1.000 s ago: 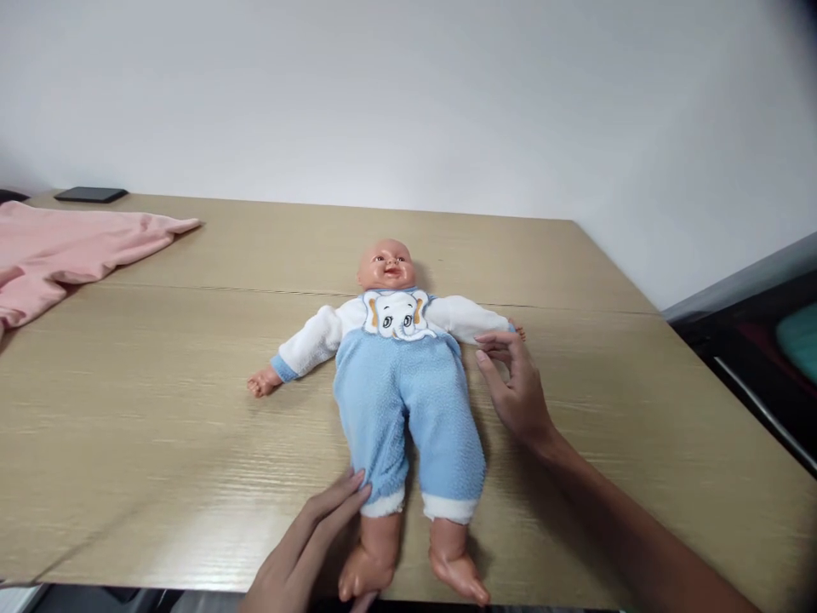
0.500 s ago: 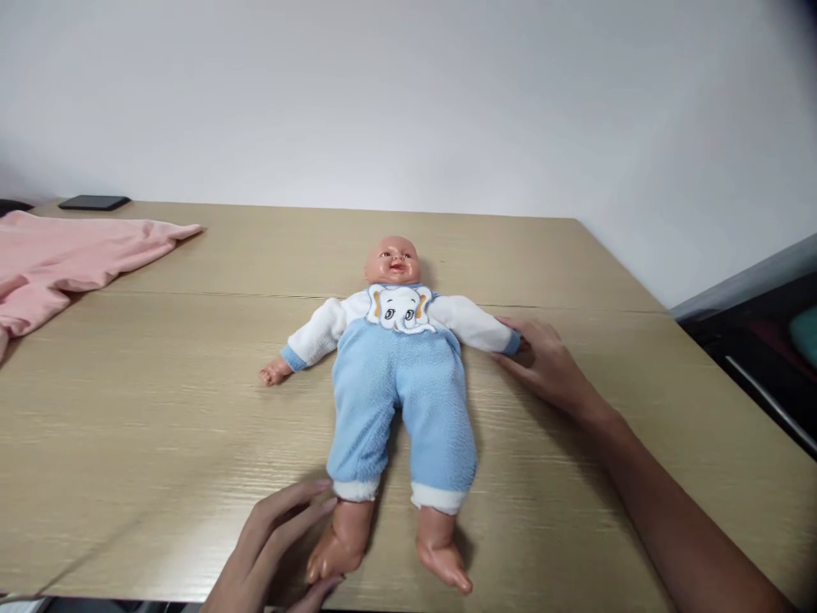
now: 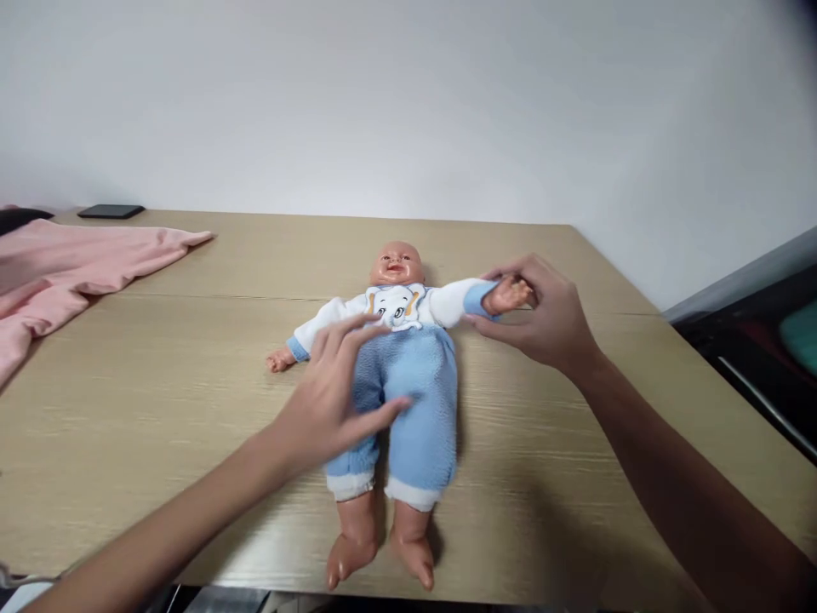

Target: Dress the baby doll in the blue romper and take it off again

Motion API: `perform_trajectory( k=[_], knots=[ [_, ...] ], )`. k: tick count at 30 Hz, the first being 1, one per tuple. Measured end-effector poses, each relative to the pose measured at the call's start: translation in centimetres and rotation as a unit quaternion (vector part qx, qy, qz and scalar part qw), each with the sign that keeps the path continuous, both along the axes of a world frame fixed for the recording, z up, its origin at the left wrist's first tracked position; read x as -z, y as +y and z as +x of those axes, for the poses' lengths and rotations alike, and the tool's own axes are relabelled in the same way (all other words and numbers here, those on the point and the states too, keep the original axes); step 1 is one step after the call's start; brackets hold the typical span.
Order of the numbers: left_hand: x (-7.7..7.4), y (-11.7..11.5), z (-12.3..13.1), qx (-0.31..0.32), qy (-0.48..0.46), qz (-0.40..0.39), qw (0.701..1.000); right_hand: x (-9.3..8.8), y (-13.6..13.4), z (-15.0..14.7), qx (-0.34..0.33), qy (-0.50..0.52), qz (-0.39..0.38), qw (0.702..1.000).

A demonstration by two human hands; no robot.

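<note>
A baby doll [image 3: 421,409] lies on its back on the wooden table, feet toward me. It wears a blue and white fleece outfit with an elephant face on the chest. My right hand [image 3: 542,315] is closed around the doll's forearm at the blue cuff, and that arm is raised off the table. Over the doll's belly and leg hovers my left hand [image 3: 332,392], fingers spread, covering part of the trousers. Whether its fingertips touch the cloth I cannot tell.
A pink cloth [image 3: 82,264] is spread at the left of the table [image 3: 210,383]. Behind it lies a flat dark phone-like object [image 3: 111,210] near the wall. Something black stands beyond the table's right edge.
My left hand has moved up from the doll's foot to above its belly. My right hand has lifted the doll's arm, and the doll's legs have shifted closer together.
</note>
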State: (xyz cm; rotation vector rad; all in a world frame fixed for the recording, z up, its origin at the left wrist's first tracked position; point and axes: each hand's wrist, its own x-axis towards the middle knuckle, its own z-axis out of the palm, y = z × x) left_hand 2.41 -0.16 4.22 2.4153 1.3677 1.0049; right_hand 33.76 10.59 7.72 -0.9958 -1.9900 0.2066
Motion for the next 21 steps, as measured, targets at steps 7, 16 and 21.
perform_trajectory(
  k=[7,16,21],
  knots=[
    [-2.1,13.3,6.0,-0.033,-0.037,0.043,0.998,-5.4,2.0,-5.4,-0.122,0.062,0.018,0.990],
    [-1.0,14.8,5.6,-0.100,-0.410,0.011,0.907,3.9,-1.9,-5.2,-0.076,0.255,0.011,0.964],
    [-1.9,14.3,5.3,-0.070,-0.609,-0.074,0.787,9.8,-4.3,-5.9,-0.095,0.237,-0.123,0.959]
  ],
)
